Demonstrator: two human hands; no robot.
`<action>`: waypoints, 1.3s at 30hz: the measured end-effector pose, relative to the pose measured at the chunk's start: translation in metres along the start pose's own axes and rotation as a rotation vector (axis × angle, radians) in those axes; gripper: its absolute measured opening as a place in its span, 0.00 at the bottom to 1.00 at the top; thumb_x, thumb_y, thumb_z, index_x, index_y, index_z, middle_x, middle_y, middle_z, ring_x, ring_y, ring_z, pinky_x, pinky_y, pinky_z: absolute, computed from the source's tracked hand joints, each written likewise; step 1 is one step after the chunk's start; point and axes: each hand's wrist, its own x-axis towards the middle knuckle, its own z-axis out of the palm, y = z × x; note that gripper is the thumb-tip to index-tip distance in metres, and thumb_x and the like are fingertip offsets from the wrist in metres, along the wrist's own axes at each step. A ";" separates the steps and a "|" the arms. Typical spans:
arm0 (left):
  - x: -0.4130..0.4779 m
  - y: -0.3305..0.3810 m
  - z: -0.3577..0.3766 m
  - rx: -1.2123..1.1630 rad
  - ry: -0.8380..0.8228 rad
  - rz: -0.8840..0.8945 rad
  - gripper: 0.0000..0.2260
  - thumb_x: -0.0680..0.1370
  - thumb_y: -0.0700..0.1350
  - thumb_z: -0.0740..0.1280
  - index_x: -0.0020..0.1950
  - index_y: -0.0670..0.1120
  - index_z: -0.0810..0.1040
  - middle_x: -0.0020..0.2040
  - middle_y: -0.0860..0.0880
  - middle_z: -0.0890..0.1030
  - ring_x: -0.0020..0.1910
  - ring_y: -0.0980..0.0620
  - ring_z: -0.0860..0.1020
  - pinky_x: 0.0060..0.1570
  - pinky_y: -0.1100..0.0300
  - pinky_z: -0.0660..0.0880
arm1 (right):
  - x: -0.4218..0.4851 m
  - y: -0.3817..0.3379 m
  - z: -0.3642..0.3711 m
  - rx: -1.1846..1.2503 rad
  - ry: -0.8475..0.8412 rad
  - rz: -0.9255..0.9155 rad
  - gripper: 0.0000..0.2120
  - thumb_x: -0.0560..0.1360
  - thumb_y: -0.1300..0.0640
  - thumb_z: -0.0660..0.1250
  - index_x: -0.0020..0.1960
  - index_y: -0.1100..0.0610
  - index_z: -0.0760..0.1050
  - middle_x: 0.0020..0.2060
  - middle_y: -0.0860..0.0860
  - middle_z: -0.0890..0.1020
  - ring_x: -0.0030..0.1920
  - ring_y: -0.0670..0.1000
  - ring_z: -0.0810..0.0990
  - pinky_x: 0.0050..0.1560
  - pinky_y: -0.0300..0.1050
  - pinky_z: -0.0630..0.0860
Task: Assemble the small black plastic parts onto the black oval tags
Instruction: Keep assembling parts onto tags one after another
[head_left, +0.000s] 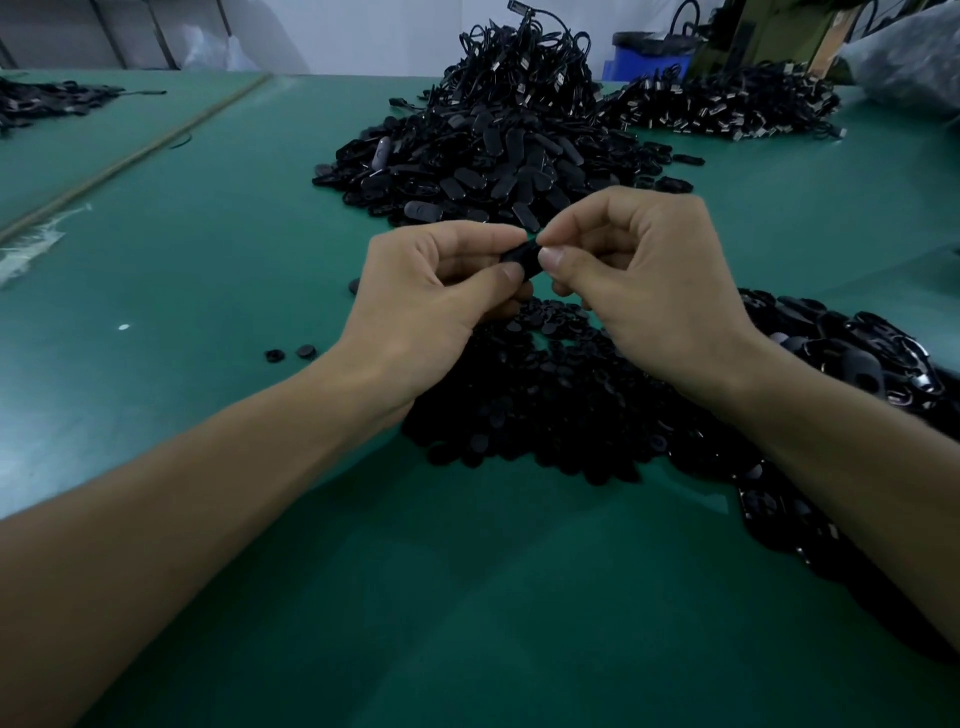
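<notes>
Both hands meet above the green table. My left hand (431, 291) pinches a black oval tag (524, 255) between thumb and fingers. My right hand (649, 280) pinches the tag's other end with thumb and forefinger; any small part between them is hidden by the fingertips. Under my hands lies a flat heap of small round black plastic parts (540, 400). A big mound of black oval tags (483, 166) sits farther back in the middle. More oval tags (852, 358) lie in a heap at the right, past my right wrist.
Behind the mound rises a pile of black cords with metal ends (524, 67), and another such pile (727, 104) lies to its right. Two loose round parts (291, 354) rest left of my left wrist. A blue bin (649, 57) stands at the back. The green table (208, 260) stretches left.
</notes>
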 end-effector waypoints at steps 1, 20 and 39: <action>0.000 0.000 0.001 0.009 0.000 0.006 0.09 0.77 0.32 0.71 0.53 0.44 0.83 0.43 0.44 0.86 0.42 0.52 0.85 0.46 0.63 0.81 | 0.000 0.000 0.000 -0.008 0.002 -0.003 0.05 0.76 0.60 0.72 0.46 0.51 0.81 0.36 0.45 0.83 0.39 0.43 0.83 0.42 0.37 0.78; 0.001 -0.004 -0.001 -0.033 0.003 0.011 0.06 0.77 0.33 0.70 0.50 0.43 0.84 0.42 0.44 0.87 0.40 0.53 0.84 0.42 0.65 0.79 | -0.006 -0.006 0.000 -0.118 -0.014 -0.145 0.05 0.74 0.59 0.75 0.49 0.52 0.85 0.43 0.46 0.81 0.42 0.41 0.78 0.41 0.28 0.70; 0.005 -0.002 -0.011 0.019 -0.040 0.029 0.09 0.74 0.33 0.74 0.50 0.46 0.82 0.36 0.48 0.86 0.36 0.54 0.83 0.40 0.63 0.80 | 0.004 0.004 -0.006 0.285 -0.196 0.119 0.05 0.75 0.64 0.73 0.47 0.54 0.83 0.34 0.52 0.86 0.35 0.45 0.83 0.35 0.35 0.76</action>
